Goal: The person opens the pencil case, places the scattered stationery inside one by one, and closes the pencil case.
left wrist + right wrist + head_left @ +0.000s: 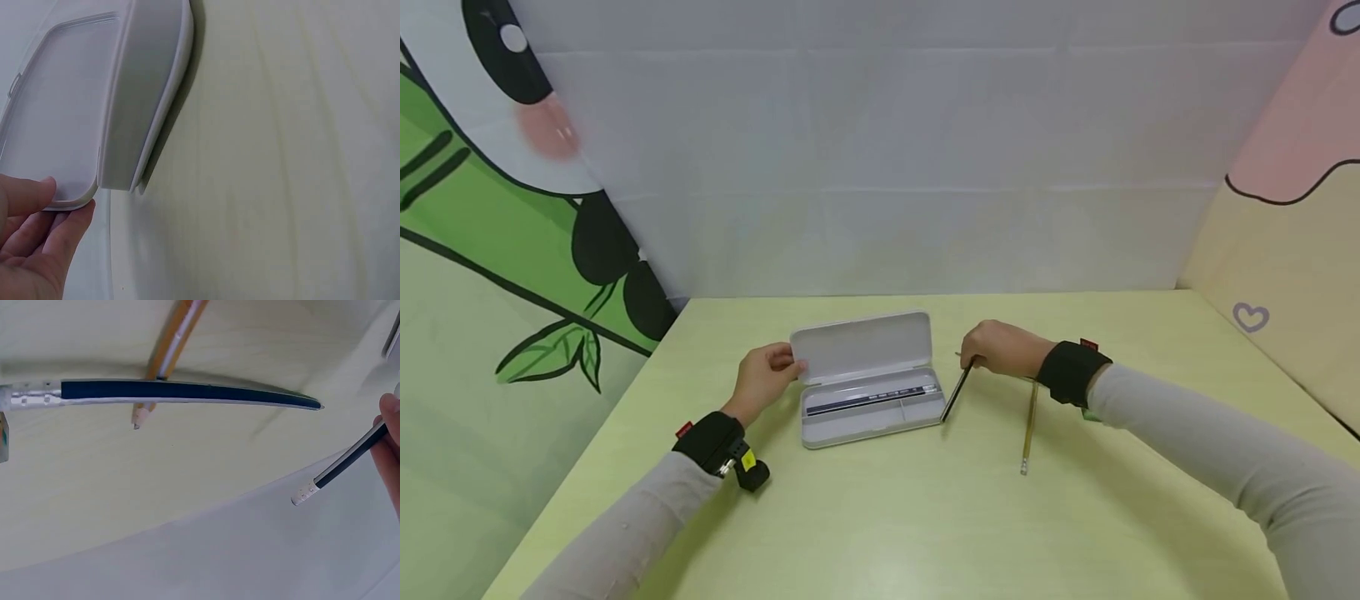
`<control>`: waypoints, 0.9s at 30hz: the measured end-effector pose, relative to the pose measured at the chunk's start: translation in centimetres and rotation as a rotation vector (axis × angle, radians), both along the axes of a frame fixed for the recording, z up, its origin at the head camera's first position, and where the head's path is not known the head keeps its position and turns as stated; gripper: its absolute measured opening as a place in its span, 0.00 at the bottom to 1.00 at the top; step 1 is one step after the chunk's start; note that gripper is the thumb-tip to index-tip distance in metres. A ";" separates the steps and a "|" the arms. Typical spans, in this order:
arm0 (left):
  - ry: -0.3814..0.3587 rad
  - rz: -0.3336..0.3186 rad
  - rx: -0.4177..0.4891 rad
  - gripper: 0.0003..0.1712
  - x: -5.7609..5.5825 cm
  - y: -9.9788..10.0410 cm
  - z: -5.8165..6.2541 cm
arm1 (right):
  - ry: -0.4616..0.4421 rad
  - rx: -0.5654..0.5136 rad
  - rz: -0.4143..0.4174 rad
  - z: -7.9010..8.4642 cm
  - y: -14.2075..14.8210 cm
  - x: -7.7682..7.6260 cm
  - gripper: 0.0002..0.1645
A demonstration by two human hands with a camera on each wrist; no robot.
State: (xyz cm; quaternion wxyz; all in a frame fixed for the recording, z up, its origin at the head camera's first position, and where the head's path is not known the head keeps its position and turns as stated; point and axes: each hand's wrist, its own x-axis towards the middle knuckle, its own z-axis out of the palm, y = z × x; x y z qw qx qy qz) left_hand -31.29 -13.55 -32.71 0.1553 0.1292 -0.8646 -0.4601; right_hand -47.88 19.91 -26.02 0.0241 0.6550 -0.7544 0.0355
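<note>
A grey pencil case [850, 430] lies unfolded on the table, its lid [865, 350] tilted up at the back. My left hand [765, 379] pinches the lid's left edge; in the left wrist view the thumb [28, 195] is on the inside and the fingers are behind. A dark striped pencil [871, 400] lies in the tray. Just right of the case, my right hand [1006, 347] grips another dark striped pencil [957, 395], which slants down beside the tray's right end. Its white eraser end [305, 493] shows in the right wrist view.
A yellow pencil [1029, 429] lies on the table under the right wrist. Crossing over it is a dark blue pencil [187, 392] with a silver band. A small green thing [1090, 414] peeks out below the right wristband. A pale wall covering [925, 167] rises behind the table.
</note>
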 end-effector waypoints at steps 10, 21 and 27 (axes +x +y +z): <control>-0.014 -0.005 0.003 0.17 0.6 -0.3 0.1 | -0.042 0.004 -0.043 1.1 -2.3 1.7 0.10; -0.010 -0.030 0.000 0.18 1.7 -0.9 -0.2 | -0.030 0.043 -0.066 1.2 -5.8 4.2 0.09; -0.021 -0.045 -0.010 0.19 2.1 -1.3 -0.3 | -0.040 0.046 -0.071 1.1 -7.4 5.6 0.07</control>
